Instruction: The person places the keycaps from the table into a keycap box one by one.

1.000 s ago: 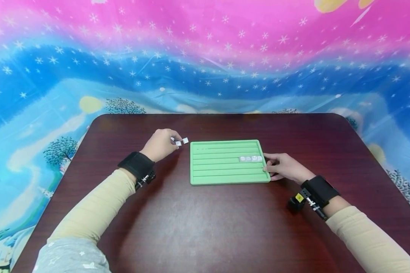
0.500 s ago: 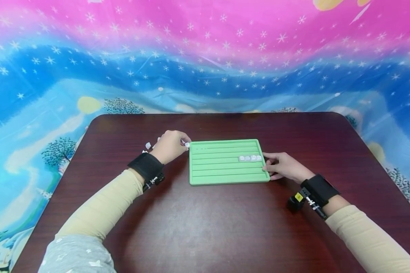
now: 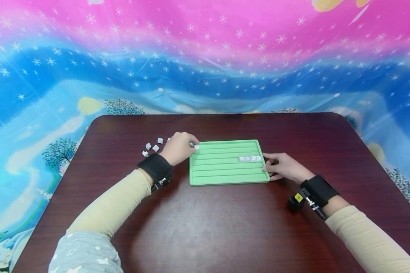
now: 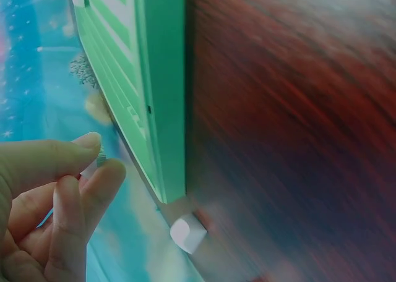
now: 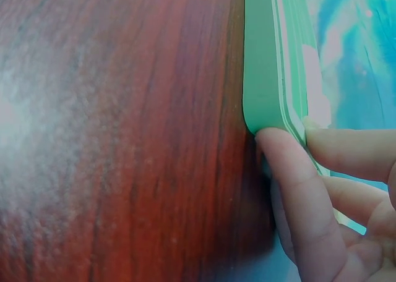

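My left hand (image 3: 179, 148) pinches a small white cube (image 3: 196, 146) over the far left corner of the green ridged tray (image 3: 222, 177). In the left wrist view the held cube (image 4: 93, 166) shows only partly between thumb and fingertip. A short row of white cubes (image 3: 249, 159) sits in one groove at the tray's right side. At the tray's right edge my right hand (image 3: 285, 167) grips the rim. From the right wrist, the thumb and fingers (image 5: 297, 189) are seen against the tray's corner.
Several loose white cubes (image 3: 155, 148) lie on the dark wooden table (image 3: 205, 227) left of the tray, some partly behind the left hand. One cube (image 4: 189, 232) appears close to the tray's end in the left wrist view. A patterned cloth (image 3: 205, 76) hangs behind the table.
My left hand has moved right from the loose cubes to the tray's far left corner, carrying a white cube. More loose cubes have come into view. The right hand stays on the tray.
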A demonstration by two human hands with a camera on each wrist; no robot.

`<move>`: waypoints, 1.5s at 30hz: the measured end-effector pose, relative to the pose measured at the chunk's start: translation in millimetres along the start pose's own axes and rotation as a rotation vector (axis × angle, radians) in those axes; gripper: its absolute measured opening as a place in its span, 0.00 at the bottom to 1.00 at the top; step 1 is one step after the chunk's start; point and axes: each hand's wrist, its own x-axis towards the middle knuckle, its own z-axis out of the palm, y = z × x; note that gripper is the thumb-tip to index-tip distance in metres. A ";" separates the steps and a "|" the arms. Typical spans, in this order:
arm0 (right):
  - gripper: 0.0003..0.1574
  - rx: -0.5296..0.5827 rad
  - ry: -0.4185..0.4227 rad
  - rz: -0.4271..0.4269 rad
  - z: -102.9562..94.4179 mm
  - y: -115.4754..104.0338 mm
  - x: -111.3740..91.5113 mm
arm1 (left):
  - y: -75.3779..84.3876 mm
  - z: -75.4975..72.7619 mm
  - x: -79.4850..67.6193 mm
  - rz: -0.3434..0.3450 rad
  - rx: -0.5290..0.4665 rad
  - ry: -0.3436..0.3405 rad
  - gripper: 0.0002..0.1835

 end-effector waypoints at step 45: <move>0.45 0.018 -0.014 0.000 0.6 -1.6 1.6 | 23.2 27.6 17.8 0.143 0.087 -0.211 0.12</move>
